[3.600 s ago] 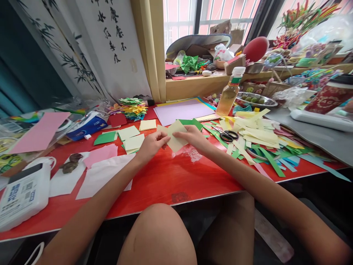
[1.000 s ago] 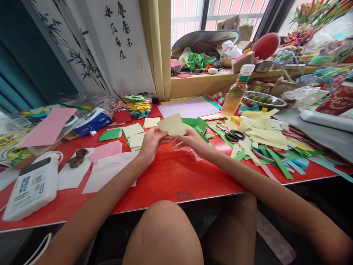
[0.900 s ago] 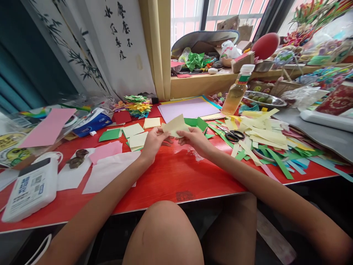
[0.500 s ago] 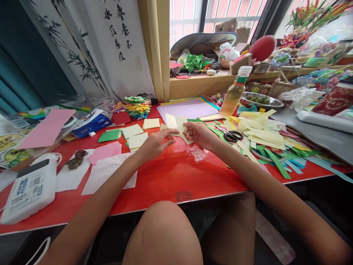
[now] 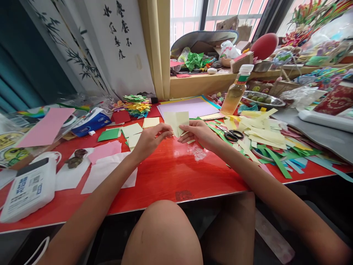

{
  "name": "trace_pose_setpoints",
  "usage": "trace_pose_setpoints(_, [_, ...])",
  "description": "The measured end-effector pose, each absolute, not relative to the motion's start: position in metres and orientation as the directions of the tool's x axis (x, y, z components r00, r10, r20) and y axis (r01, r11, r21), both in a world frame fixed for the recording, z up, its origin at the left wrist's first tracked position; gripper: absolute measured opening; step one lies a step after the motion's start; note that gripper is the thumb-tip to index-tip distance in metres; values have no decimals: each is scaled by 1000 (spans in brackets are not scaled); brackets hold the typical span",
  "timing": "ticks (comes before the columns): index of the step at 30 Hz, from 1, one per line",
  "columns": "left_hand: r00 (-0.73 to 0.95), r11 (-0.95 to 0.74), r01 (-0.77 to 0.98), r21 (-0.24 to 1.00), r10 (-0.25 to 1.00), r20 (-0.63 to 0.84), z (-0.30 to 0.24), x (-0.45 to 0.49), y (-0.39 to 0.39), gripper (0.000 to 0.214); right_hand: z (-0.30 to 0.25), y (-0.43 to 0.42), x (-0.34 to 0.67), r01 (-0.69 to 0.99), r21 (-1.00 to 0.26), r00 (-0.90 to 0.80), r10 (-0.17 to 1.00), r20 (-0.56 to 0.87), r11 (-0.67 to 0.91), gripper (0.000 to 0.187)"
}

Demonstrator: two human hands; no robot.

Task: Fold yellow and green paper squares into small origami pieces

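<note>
Head view: right hand point(image 5: 202, 134) partly hides the creased paper point(image 5: 170, 119).

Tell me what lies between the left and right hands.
A pale yellow paper, creased down its middle, is between the left hand and right hand, as the head view shows.

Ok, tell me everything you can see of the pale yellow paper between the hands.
The pale yellow paper is a plain, thin-looking sheet with a vertical crease near its middle, opened into two panels. It is held roughly upright, broad face toward the camera, in front of the lilac sheet. The right hand grips its lower right part, thumb in front; the left hand is at its lower left edge, though contact there is unclear.
</note>
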State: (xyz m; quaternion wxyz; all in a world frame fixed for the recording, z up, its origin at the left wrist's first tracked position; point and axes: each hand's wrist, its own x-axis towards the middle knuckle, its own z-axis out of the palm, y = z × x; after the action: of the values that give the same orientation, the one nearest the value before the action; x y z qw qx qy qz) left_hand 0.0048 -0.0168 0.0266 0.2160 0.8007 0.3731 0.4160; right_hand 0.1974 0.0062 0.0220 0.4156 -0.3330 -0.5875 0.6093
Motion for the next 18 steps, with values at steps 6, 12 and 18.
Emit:
trace_pose_setpoints(6, [308,-610,398,686,793,526,26,9,-15,17,20,5,195,-140,-988,-461,879,121,62,21])
trace_pose_setpoints(12, [188,-487,221,845,871,453,21,15,-16,15,21,3,192,-143,-989,-474,874,110,47,23])
trace_pose_setpoints(18, [151,-482,195,854,876,459,20,18,-17,14,20,1,190,-172,-984,-482,866,132,55,24])
